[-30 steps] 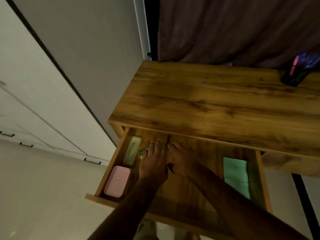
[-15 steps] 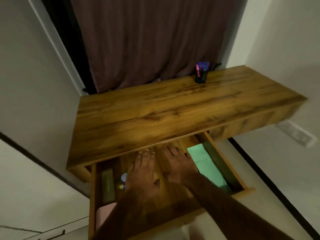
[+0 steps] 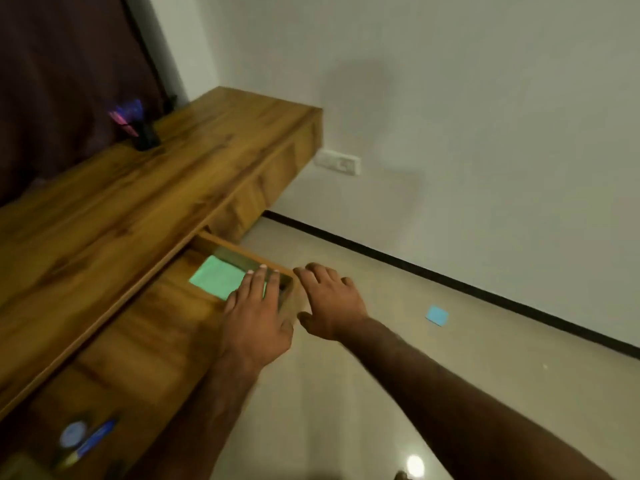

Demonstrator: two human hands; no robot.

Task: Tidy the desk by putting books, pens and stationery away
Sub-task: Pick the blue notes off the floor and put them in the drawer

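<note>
While our left hand (image 3: 254, 318) and right hand (image 3: 329, 301) hover spread and empty at the open drawer (image 3: 242, 249) under the counter (image 3: 114, 202), we risk shutting it on fingers — and missing the blue note (image 3: 437, 315) on the floor (image 3: 346, 393).

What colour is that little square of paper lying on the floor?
Light blue paper square, head view.

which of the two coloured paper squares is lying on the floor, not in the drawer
The small blue square, alone on the floor tiles near the wall. The larger green one lies inside the open drawer.
</note>
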